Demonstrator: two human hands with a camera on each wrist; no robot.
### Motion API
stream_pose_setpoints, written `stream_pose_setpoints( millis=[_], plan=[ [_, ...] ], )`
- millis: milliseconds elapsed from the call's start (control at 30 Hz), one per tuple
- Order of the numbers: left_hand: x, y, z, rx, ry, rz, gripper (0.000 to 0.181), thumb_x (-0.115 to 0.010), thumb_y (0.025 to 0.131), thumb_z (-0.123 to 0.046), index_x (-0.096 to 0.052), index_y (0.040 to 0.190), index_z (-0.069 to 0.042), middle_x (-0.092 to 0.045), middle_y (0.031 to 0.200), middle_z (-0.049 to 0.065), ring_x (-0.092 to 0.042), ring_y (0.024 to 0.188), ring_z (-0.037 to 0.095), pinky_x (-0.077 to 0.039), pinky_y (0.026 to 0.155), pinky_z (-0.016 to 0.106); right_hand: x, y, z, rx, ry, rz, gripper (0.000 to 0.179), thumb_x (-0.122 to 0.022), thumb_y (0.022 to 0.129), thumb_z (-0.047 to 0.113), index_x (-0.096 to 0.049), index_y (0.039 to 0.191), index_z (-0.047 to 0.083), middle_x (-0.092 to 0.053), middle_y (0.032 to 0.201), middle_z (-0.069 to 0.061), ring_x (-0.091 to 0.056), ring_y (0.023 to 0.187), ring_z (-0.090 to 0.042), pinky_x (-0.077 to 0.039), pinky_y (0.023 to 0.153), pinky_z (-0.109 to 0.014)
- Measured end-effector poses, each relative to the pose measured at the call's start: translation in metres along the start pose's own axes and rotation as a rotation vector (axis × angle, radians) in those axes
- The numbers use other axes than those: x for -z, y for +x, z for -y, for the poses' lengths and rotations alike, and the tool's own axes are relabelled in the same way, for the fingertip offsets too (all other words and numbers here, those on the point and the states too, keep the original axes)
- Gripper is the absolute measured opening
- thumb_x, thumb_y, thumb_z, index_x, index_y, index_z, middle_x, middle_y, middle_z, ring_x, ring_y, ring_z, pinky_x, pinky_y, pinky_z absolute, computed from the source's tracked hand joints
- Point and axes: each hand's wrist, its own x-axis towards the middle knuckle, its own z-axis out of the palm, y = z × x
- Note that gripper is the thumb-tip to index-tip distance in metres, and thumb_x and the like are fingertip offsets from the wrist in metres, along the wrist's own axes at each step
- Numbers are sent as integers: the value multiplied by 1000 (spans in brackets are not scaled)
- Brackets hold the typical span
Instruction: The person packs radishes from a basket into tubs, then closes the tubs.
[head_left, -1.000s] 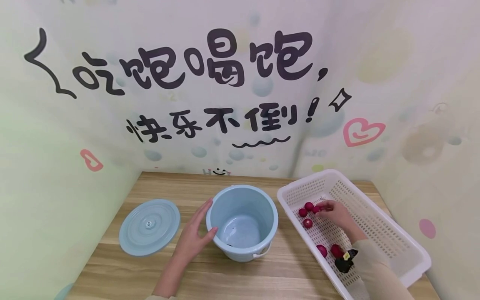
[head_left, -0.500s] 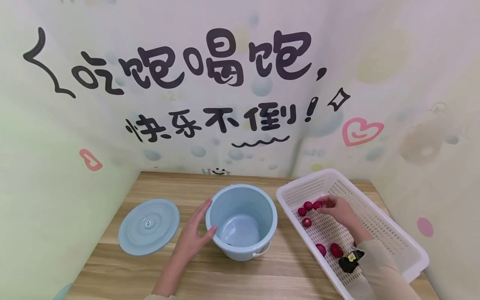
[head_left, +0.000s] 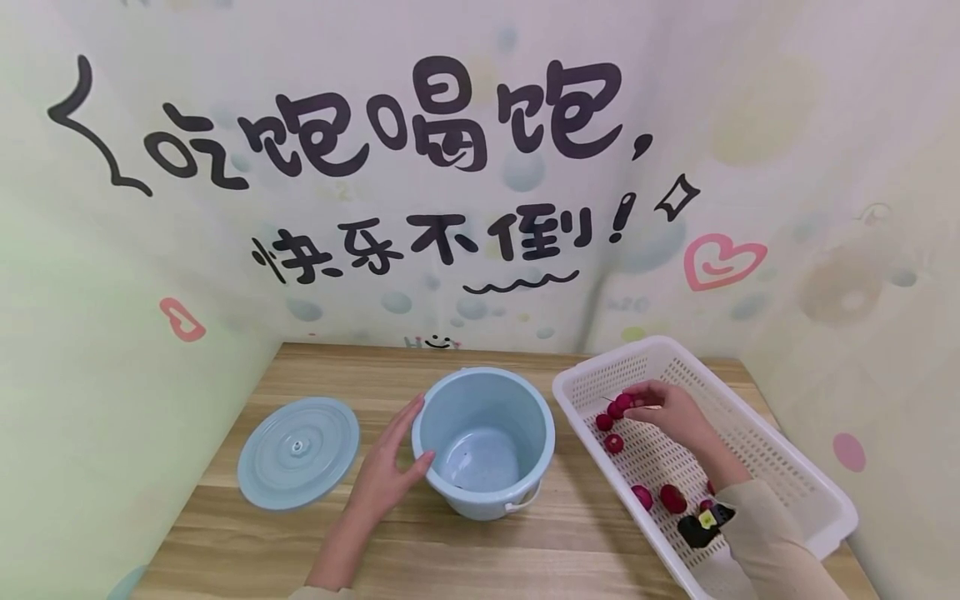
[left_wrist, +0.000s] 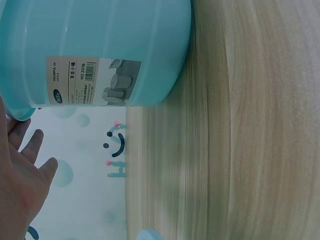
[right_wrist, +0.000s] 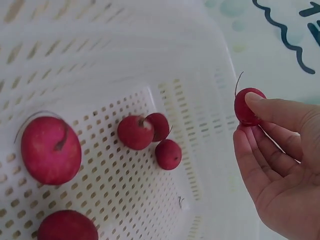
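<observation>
My right hand point(right_wrist: 285, 150) pinches a small red radish point(right_wrist: 245, 109) between thumb and fingers, a thin root pointing up from it. In the head view it hovers over the far left part of the white slotted basket point(head_left: 716, 412). Several more radishes point(right_wrist: 51, 150) lie on the basket floor, some bunched near its far end. My left hand point(head_left: 384, 475) rests at the left side of the light blue bucket point(head_left: 480, 505), thumb by the rim and fingers extended along the outside. Inside the bucket a few tiny dark specks show on the bottom.
A round blue lid point(head_left: 273, 471) lies on the wooden table point(head_left: 450, 560) left of the bucket. The bucket's handle point(head_left: 525, 500) hangs at its front right. Behind the table rises a printed wall covering point(head_left: 360, 321), with walls close on both sides.
My right hand has lifted slightly and shifted left with the radish, uncovering more radishes near the wrist. The left hand and bucket stay put.
</observation>
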Motion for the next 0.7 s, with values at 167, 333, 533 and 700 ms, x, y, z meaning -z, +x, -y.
stream_pose_setpoints(
  millis=[167, 333, 533, 700],
  plan=[
    [0, 0, 1, -5, 7, -3, 74, -68, 89, -33, -36, 155, -24, -40, 160, 5, -41, 145, 36, -41, 109, 66, -2, -3, 17, 21, 13, 11, 32, -74, 88, 11, -66, 116, -3, -72, 104, -17, -63, 89, 0, -56, 74, -17],
    [0, 0, 1, -12, 5, -5, 74, -68, 88, -33, -37, 155, -23, -41, 159, 5, -41, 144, 36, -41, 109, 66, -5, -4, 33, 55, 52, 32, 34, -74, 88, 11, -66, 117, -5, -72, 104, -19, -64, 90, 0, -56, 75, -17],
    [0, 0, 2, -15, 10, -6, 74, -68, 89, -33, -37, 155, -22, -41, 159, 5, -41, 145, 36, -40, 110, 65, -10, -7, 48, 95, 85, 44, 34, -75, 87, 11, -67, 117, -3, -73, 104, -19, -66, 91, -2, -57, 75, -18],
    [0, -1, 1, -11, 8, -4, 74, -68, 89, -34, -38, 155, -22, -41, 159, 5, -41, 145, 36, -40, 110, 65, -14, -8, 58, 111, 76, 57, 32, -75, 88, 11, -68, 116, -1, -73, 106, -16, -68, 95, -10, -57, 79, -17]
  ],
)
